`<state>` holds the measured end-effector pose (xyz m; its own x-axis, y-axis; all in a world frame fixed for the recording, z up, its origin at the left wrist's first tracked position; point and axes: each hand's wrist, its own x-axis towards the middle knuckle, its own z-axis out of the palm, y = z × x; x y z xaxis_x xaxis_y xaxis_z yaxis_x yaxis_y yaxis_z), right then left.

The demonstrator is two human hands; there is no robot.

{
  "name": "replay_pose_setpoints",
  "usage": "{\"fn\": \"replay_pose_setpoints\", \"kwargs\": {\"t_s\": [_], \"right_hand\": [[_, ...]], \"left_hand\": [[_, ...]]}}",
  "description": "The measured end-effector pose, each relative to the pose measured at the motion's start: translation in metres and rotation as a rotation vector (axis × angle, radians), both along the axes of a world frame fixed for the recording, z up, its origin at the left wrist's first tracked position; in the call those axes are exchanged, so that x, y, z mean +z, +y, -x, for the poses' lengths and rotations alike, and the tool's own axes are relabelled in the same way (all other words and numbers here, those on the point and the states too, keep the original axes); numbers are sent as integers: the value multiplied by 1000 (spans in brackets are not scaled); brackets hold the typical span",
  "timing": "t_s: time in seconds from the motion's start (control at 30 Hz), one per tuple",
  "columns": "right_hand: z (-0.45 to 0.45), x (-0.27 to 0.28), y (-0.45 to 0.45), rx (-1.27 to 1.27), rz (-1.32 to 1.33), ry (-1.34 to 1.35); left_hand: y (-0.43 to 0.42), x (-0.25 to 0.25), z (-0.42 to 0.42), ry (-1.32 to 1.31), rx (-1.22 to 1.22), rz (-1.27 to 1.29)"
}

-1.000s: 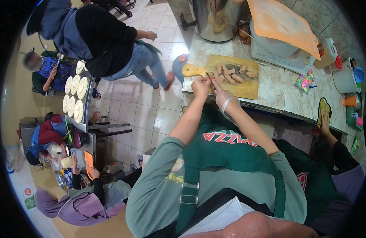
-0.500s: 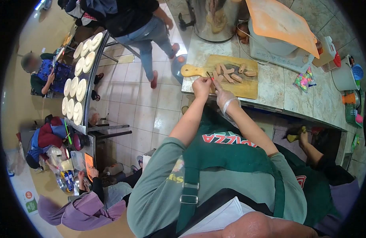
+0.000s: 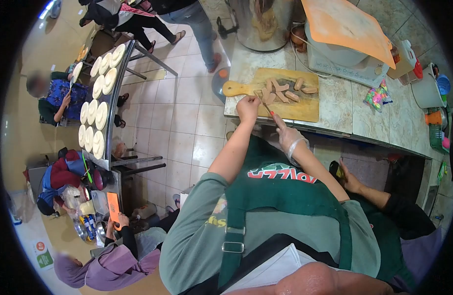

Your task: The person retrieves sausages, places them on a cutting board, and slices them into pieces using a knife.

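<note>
A wooden cutting board lies at the counter's near edge, its rounded handle pointing left. Cut sausage pieces are scattered over it. My right hand, in a clear plastic glove, is closed round a knife with a bit of red at its handle; the thin blade slants up and left toward the board. My left hand, with no glove visible, is closed in a pinch near the blade's tip, just below the board's handle. What its fingers hold, if anything, is too small to make out.
Behind the board stand a large metal pot and a white appliance under an orange sheet. A colourful packet lies to the right. Several people work around a table bearing flat dough rounds; another person's hand is at my right.
My right hand has drawn back toward me and slightly right with the knife, exposing more blade. My left hand has barely moved. The person in jeans has moved farther away.
</note>
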<state>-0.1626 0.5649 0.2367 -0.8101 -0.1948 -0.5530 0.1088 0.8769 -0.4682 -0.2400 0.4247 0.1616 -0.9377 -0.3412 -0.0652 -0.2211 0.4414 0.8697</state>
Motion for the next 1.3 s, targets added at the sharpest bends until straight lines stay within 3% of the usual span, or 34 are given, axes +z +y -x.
{"fn": "replay_pose_setpoints", "kwargs": {"t_s": [0.17, 0.23, 0.3, 0.37, 0.4, 0.5, 0.63, 0.77, 0.9, 1.03, 1.1, 1.2, 1.3], "right_hand": [[7, -7, 28, 11, 94, 41], [10, -8, 34, -105, 423, 206], [15, 6, 35, -225, 424, 126], [19, 7, 32, -500, 729, 31], [23, 10, 25, -541, 822, 166], [36, -1, 10, -782, 740, 286], [47, -16, -34, -1201, 879, 473], [48, -4, -93, -1465, 950, 619], [41, -2, -139, -1552, 977, 624], [35, -10, -169, -1469, 919, 594], [34, -6, -183, -1441, 852, 595], [26, -11, -204, -1469, 1020, 616], [12, -22, -223, -1493, 915, 598]], "left_hand": [[-7, 1, 12, 7, -125, 25], [-12, 6, 17, 19, -195, -25], [-19, 13, 28, 57, -326, -107], [-34, 9, 39, 110, -422, -86], [-44, 7, 45, 167, -498, -62], [-79, 6, 68, 180, -678, -127], [-135, 11, 99, 166, -895, -165], [-196, 14, 129, 53, -1031, -153], [-236, 9, 152, 33, -1024, -168], [-248, -1, 159, 34, -979, -244], [-246, -2, 160, 13, -1020, -250], [-237, 3, 161, 21, -1087, -213], [-218, 7, 164, 104, -1182, -140]]}}
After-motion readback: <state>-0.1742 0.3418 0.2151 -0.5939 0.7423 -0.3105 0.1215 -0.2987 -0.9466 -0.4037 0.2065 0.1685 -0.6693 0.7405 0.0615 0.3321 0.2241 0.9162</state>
